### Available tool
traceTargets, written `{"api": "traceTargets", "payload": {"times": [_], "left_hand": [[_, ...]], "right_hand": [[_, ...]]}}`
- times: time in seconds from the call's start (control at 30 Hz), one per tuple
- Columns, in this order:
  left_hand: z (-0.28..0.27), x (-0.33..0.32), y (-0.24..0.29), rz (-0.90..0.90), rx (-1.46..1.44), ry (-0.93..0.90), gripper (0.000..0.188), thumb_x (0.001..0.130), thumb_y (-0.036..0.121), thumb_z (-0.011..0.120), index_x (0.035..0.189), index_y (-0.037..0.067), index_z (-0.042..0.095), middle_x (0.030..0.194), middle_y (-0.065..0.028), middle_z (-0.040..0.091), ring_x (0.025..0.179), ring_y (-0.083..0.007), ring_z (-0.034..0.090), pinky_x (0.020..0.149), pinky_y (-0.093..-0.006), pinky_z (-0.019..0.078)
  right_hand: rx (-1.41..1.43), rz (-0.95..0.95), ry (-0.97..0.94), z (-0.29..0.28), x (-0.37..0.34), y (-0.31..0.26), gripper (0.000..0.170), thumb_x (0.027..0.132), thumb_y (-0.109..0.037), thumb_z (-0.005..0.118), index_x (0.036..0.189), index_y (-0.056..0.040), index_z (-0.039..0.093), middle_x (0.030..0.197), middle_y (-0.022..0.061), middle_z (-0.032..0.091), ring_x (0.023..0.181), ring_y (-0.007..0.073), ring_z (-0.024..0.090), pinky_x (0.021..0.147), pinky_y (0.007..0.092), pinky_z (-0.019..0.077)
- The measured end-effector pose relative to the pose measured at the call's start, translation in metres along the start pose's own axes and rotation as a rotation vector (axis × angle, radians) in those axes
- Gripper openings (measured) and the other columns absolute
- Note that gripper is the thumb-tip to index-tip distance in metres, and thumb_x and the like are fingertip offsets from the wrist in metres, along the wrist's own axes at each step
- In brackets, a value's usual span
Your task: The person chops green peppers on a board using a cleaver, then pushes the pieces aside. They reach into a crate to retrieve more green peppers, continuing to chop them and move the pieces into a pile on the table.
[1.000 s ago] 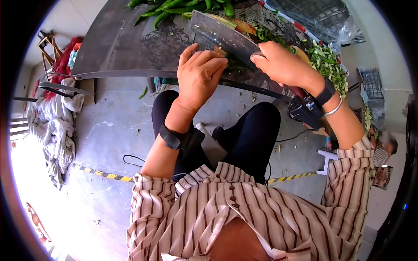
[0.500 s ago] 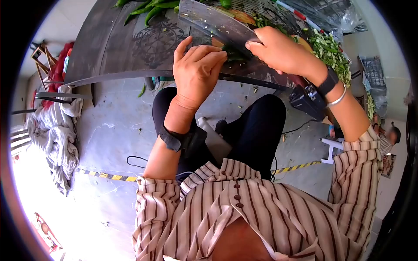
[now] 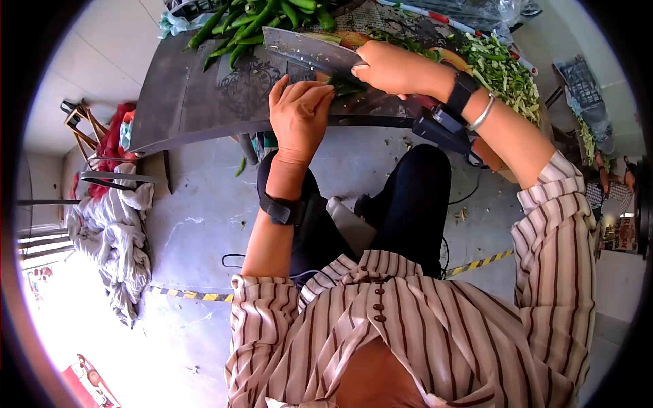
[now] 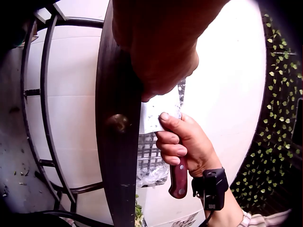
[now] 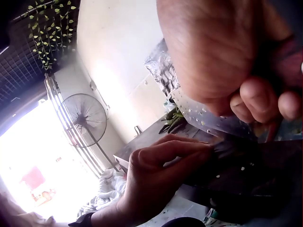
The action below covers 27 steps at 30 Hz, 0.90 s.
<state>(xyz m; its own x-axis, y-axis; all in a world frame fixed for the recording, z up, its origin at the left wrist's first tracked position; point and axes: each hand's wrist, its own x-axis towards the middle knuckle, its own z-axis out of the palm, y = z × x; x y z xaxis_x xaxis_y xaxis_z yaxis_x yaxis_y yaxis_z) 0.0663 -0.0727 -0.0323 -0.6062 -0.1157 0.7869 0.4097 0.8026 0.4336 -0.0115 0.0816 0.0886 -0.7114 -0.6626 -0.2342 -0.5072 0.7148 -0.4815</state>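
Observation:
My right hand [image 3: 401, 68] grips a cleaver whose dark red handle [image 4: 178, 182] shows below the fingers in the left wrist view. Small pale bits stick to its broad blade [image 3: 299, 49], which slants across the table just beyond my left hand [image 3: 299, 115]. With thumb and forefinger together, that left hand pinches the end of a green chili pepper [image 3: 347, 86] close to the table's near edge. In the right wrist view the left hand [image 5: 156, 172] sits low beside the blade [image 5: 208, 118], and the pepper is hidden in shadow.
Whole green chili peppers [image 3: 252, 24] are heaped at the far side of the dark table [image 3: 197, 102]. Chopped green pieces [image 3: 500, 71] lie in a pile at the right. A red-and-white rod [image 3: 442, 22] runs along the far edge, by clear plastic wrapping [image 3: 507, 13].
The head view has shifted, showing more of the pepper heap. My right hand and the cleaver have come closer to my left hand, and the blade lies more level across the view.

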Motion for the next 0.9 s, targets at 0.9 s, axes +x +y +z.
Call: {"api": "traceTargets", "payload": {"times": [0.9], "left_hand": [[0.003,-0.001,-0.001,0.009,0.003,-0.008,0.006,0.077,0.012,0.069,0.082,0.010,0.071,0.085,0.0003,0.068,0.084,-0.0173,0.063,0.096,-0.0381,0.0398]], "right_hand": [[-0.099,-0.023,0.104,0.014,0.025,0.000,0.031,0.090,-0.017,0.050,0.078,0.0116,0.052,0.058,0.0169,0.055,0.036,0.0250,0.052,0.034,0.0351,0.0416]]}}
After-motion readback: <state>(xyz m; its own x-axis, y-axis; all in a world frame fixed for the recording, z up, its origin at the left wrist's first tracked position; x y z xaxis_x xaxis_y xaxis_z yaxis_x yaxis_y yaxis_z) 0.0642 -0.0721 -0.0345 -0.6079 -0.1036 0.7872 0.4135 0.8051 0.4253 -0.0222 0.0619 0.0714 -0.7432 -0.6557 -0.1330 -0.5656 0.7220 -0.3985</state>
